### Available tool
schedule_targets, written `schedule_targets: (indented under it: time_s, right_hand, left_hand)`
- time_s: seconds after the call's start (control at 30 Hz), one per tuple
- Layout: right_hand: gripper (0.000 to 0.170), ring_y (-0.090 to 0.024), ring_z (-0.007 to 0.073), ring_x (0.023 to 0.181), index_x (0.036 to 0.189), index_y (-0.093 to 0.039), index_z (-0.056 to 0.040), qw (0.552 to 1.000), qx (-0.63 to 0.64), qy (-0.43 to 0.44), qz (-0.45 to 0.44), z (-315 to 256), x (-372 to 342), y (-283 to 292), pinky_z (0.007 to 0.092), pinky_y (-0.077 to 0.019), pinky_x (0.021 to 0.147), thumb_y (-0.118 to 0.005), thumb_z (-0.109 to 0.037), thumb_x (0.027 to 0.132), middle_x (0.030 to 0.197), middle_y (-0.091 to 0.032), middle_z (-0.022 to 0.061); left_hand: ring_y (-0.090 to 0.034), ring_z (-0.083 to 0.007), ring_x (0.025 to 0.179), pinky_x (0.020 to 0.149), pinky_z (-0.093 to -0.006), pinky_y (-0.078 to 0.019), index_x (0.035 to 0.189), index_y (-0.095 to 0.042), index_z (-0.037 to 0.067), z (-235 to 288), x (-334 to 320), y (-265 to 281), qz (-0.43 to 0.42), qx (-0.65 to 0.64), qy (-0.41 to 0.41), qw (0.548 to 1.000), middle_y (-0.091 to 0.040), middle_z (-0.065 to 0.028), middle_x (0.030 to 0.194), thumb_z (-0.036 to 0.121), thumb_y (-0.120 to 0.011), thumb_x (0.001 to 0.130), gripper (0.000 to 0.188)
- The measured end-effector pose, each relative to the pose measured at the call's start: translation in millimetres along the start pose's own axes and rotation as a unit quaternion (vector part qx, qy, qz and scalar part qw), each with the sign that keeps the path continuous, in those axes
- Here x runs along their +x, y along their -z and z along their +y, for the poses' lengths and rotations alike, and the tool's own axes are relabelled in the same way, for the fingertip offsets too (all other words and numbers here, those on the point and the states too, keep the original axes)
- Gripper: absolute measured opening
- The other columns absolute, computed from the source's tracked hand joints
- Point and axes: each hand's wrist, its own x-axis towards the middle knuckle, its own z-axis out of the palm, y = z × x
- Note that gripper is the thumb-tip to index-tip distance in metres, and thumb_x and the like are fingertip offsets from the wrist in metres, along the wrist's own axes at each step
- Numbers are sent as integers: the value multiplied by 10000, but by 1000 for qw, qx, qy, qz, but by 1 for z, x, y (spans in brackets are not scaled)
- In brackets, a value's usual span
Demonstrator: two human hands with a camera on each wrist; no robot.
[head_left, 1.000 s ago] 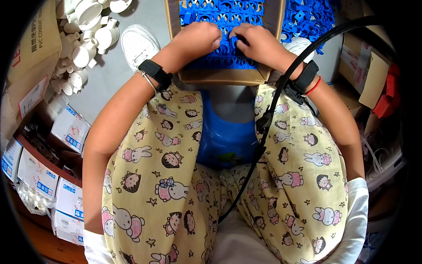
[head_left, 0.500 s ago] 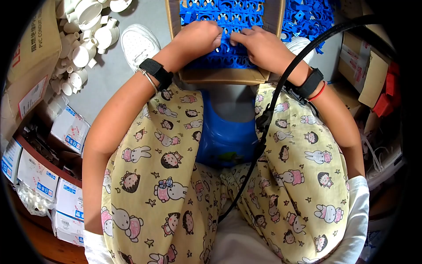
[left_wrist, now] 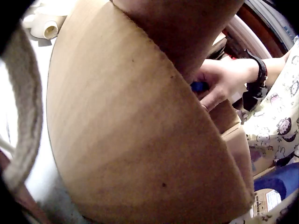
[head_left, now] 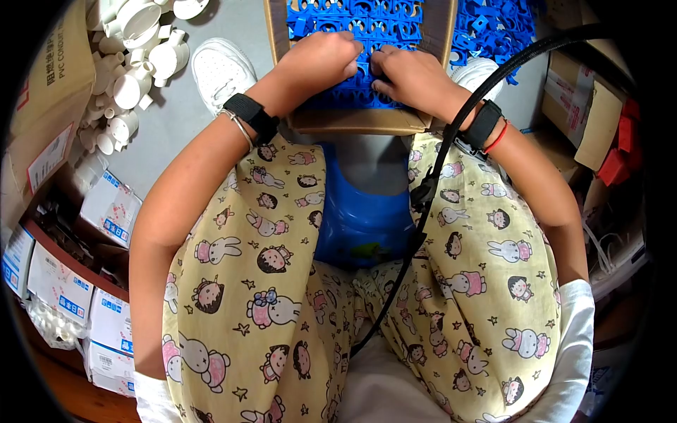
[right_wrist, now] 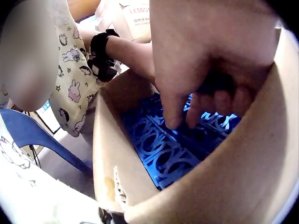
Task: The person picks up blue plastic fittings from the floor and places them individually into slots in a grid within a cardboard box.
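Blue plastic pipe clips lie in close rows inside a cardboard box between the person's feet. My left hand is over the rows from the left, fingers curled down with the tips hidden, so I cannot tell what they hold. Facing it, my right hand has its fingers bent inward. In the left wrist view, blue plastic shows between the right hand's thumb and fingers. The right wrist view shows its curled fingers and thumb low over the clips.
Loose blue clips are heaped right of the box. White pipe fittings pile up at the left beside a large carton. A black cable runs across the right forearm. Under the person is a blue stool.
The right hand's extended forefinger has drawn back into a curl, and the thumb now shows below it. The left hand has shifted slightly up and right.
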Motion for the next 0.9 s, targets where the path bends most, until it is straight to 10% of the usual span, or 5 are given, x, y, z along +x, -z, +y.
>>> schedule_targets:
  time_s: [0.9]
  right_hand:
    - [142, -626, 322, 791, 846, -600, -85, 996, 5, -37, 79, 6, 9, -9, 429, -511, 667, -633, -220, 819, 841, -622, 106]
  left_hand:
    - [-627, -349, 803, 731, -433, -517, 906, -614, 21, -1, 0, 1, -61, 7, 18, 998, -646, -161, 869, 166, -589, 823, 169]
